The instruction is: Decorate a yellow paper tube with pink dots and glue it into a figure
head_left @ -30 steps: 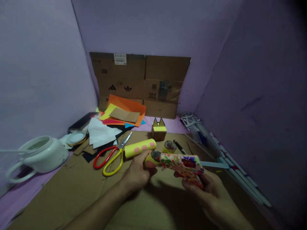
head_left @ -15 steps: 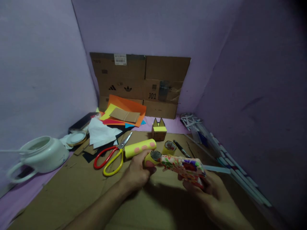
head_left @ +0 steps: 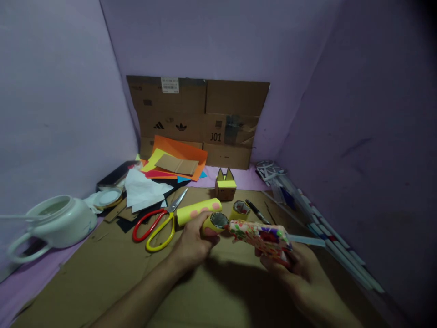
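My left hand (head_left: pixel 196 241) is closed around a short yellow paper tube (head_left: pixel 215 224), its open end tilted up. In my right hand (head_left: pixel 297 273) is a hot glue gun (head_left: pixel 261 237) with a colourful patterned covering, and a translucent glue stick (head_left: pixel 307 240) sticks out of its back. The gun's nozzle is at the rim of the tube; I cannot tell whether they touch. Just behind them a second short yellow tube (head_left: pixel 240 210) stands upright. A longer yellow tube with pink spots (head_left: pixel 198 211) lies beside my left hand.
Red-and-yellow-handled scissors (head_left: pixel 160 228) lie on the cardboard at left, near a white pot (head_left: pixel 61 218). A small cardboard box with pointed ears (head_left: pixel 226 186) stands behind the tubes. A black pen (head_left: pixel 258 212) and several long rolled sticks (head_left: pixel 341 246) are at right; coloured paper (head_left: pixel 184 150) lies at back.
The short tube in my left hand has turned slightly, showing more of its open end. The glue gun stays close to its rim, and the view has shifted a little.
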A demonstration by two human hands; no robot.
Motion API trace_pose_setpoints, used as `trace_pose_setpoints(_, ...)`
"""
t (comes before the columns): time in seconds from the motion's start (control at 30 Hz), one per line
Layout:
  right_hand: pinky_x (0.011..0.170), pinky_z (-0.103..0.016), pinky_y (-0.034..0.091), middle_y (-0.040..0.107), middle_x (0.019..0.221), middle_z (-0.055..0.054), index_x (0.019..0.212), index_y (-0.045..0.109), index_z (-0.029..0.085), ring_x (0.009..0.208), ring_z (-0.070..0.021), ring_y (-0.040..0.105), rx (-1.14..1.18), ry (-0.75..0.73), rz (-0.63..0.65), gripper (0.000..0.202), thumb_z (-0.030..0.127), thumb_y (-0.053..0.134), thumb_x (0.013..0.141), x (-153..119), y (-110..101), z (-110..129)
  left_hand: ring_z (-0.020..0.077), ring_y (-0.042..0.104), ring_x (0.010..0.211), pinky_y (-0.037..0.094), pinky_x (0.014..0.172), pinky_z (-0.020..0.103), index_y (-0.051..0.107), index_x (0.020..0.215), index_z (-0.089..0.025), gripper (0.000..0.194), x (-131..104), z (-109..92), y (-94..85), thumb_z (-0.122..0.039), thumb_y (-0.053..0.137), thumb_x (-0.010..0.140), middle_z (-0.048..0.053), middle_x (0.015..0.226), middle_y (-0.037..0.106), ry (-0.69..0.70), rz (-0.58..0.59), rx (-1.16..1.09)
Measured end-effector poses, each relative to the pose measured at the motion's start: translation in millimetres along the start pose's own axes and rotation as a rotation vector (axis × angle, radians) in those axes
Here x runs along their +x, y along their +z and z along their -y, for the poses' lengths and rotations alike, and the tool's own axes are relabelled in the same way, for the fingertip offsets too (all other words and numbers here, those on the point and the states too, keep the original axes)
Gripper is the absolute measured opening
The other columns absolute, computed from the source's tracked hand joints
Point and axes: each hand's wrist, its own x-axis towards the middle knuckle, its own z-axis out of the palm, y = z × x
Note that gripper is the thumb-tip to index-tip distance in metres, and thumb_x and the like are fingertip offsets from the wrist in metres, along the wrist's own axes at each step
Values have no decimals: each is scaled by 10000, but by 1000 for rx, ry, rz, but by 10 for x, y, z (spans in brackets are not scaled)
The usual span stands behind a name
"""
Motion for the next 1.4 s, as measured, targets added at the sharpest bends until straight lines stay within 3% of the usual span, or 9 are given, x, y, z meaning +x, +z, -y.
trace_pose_setpoints(0.1,655,-306,533,707,729,-86,760,681,161,732,-255,670,36,3,-26,168,293,704,658,4,2,-23,189,620,833,481,736,270,632,984,-172,366,16,34,-9,-69,595,635,20,911,687,36,0,15)
trace_pose_setpoints(0.27,638,-268,518,682,708,-56,760,665,169,694,-214,649,61,-23,-20,134,294,672,709,-16,2,-69,190,600,896,458,807,279,635,954,-176,336,37,79,-29,-67,586,639,21,949,672,130,-28,29)
trace_pose_setpoints(1.0,569,-268,496,680,683,-50,753,650,152,639,-209,627,-7,-17,-43,170,315,650,707,2,3,-33,205,622,913,477,833,302,632,970,-179,358,33,46,-68,-100,615,622,32,975,689,184,-88,90)
trace_pose_setpoints(1.17,642,-281,504,676,736,-48,775,650,160,719,-222,636,14,-3,-63,171,327,629,741,-7,24,54,214,620,925,475,841,315,631,969,-171,347,19,25,-72,-107,615,629,43,987,689,167,-75,83)
trace_pose_setpoints(1.4,523,-245,440,590,615,-1,713,639,167,570,-167,549,-21,-14,-63,156,319,617,733,-4,35,77,214,622,917,475,842,325,634,957,-171,347,17,8,-69,-102,618,617,43,980,694,154,-73,84)
